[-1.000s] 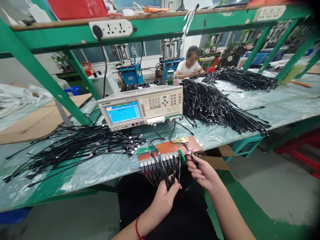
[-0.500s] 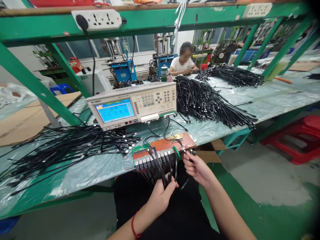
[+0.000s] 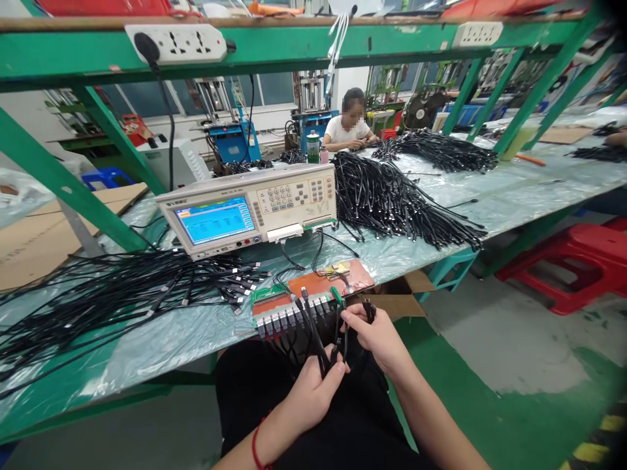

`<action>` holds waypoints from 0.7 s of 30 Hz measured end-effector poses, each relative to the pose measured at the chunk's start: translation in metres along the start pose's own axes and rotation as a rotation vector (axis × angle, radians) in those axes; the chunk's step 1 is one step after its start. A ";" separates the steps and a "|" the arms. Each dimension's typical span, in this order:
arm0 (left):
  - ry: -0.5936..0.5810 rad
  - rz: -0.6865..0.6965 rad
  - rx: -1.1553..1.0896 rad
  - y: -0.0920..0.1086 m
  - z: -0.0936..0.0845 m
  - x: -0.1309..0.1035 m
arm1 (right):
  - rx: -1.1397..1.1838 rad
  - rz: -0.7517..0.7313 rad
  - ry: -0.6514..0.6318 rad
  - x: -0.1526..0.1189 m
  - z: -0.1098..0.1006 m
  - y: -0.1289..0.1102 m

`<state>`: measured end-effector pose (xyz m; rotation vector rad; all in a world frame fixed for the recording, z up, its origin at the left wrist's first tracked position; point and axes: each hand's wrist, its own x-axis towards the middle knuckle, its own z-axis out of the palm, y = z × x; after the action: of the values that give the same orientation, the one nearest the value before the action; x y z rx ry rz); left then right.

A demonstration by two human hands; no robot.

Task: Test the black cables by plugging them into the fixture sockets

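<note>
Several black USB cables (image 3: 313,329) are gripped in my left hand (image 3: 317,382), their plugs pointing up toward the table edge. My right hand (image 3: 376,333) is closed around more black cable ends (image 3: 368,311), beside the right end of the test board. Its thumb and forefinger pinch near a cable by the green connector (image 3: 336,295). The orange-brown test board (image 3: 316,284) lies at the table's front edge with a row of sockets (image 3: 289,318), where several black plugs sit. Behind it stands a tester (image 3: 249,209) with a lit blue screen.
Loose black cables (image 3: 147,287) lie on the left of the table, and a large heap (image 3: 392,199) lies on the right. A cardboard box (image 3: 396,305) stands below the edge. A green frame (image 3: 274,42) spans overhead. Across the table sits a person (image 3: 350,124); red stools (image 3: 563,261) stand right.
My right hand has moved left, closer to my left hand and the green connector. My left hand keeps its cables. The whole view has shifted slightly.
</note>
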<state>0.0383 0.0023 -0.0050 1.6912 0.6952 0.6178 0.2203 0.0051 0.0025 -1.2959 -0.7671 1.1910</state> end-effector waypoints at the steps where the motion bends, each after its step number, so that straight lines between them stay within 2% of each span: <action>1: -0.010 0.006 0.004 0.001 0.000 0.000 | 0.015 0.005 -0.002 0.000 0.000 0.000; 5: 0.015 0.010 0.026 0.003 0.001 0.001 | 0.111 -0.029 0.043 -0.005 0.001 -0.002; 11: 0.317 -0.047 -0.005 -0.002 0.000 0.001 | 0.222 -0.093 0.156 -0.007 -0.002 -0.006; 13: 0.373 -0.054 -0.037 -0.004 -0.001 0.001 | 0.211 -0.107 0.202 -0.001 -0.006 -0.001; 16: 0.359 -0.048 -0.160 -0.008 -0.001 0.002 | 0.139 -0.104 0.217 0.009 -0.011 0.014; 21: 0.189 -0.126 -0.529 -0.015 0.006 0.004 | 0.114 -0.101 0.183 0.019 -0.012 0.034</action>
<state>0.0438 0.0041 -0.0209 1.1028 0.6916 0.7982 0.2294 0.0146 -0.0358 -1.2377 -0.6156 1.0062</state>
